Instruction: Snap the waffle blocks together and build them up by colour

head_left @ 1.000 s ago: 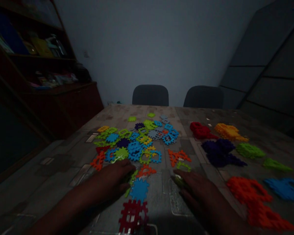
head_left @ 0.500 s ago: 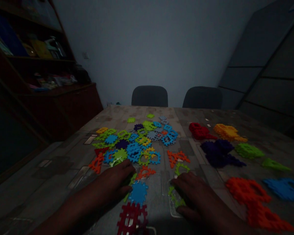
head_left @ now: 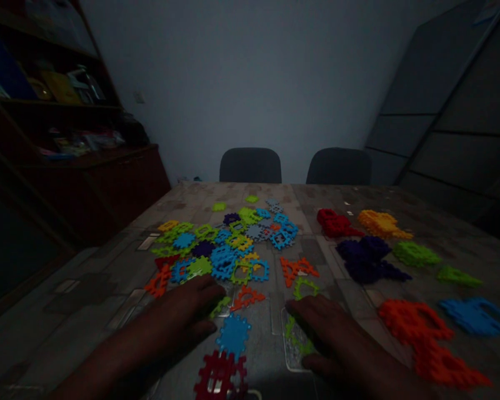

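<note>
My left hand (head_left: 198, 305) is over the table with its thumb apart from its fingers. Beneath its fingertips a lime-green toothed plastic piece (head_left: 220, 307) shows in part. A blue interlocking square (head_left: 233, 334) lies just to the right of its thumb, above a dark red piece (head_left: 216, 375). My right hand (head_left: 320, 325) rests low with thumb and fingers spread around a green openwork piece (head_left: 294, 332), which its palm partly covers. Another green ring-like piece (head_left: 306, 288) lies just beyond its fingers. Both hands look open.
A mixed heap of interlocking pieces (head_left: 225, 258) spreads over the table's middle. On the right are separate stacks: red (head_left: 335, 223), yellow (head_left: 381, 222), purple (head_left: 364, 255), green (head_left: 414, 254), orange (head_left: 414, 322) and blue (head_left: 479, 315). Two chairs (head_left: 250, 165) stand behind the table.
My left thumb has drawn left, away from the blue square, and the green piece under that hand lies farther from it. My right hand stays nearly still. The view has shifted slightly.
</note>
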